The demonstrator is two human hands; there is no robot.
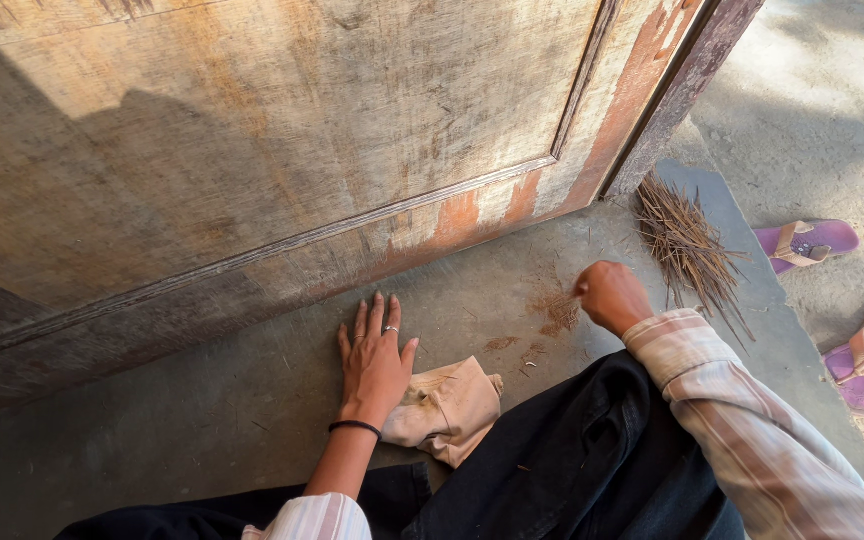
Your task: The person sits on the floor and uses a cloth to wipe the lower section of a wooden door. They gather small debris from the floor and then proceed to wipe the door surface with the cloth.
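Reddish-brown dust [556, 312] lies in a small patch on the grey concrete floor [202, 410], just in front of the bottom edge of the worn wooden door [252, 130] and right beside the right hand. Going from the left, the door fills the upper part of the view, its paint rubbed away to orange near the lower rail. Below it the left hand [374, 360] rests flat on the floor with fingers spread wide, holding nothing, a ring on one finger and a dark band at the wrist. Just right of that hand, touching its heel, lies a crumpled beige cloth [449, 405], partly against a black trouser leg [572, 450]. Further right, the right hand [612, 296] is curled into a fist at the dust patch; what it grips cannot be told. Beyond it lies a bundle of thin brown broom sticks [687, 245], and on the lower ground at far right sit two purple sandals [852, 300].
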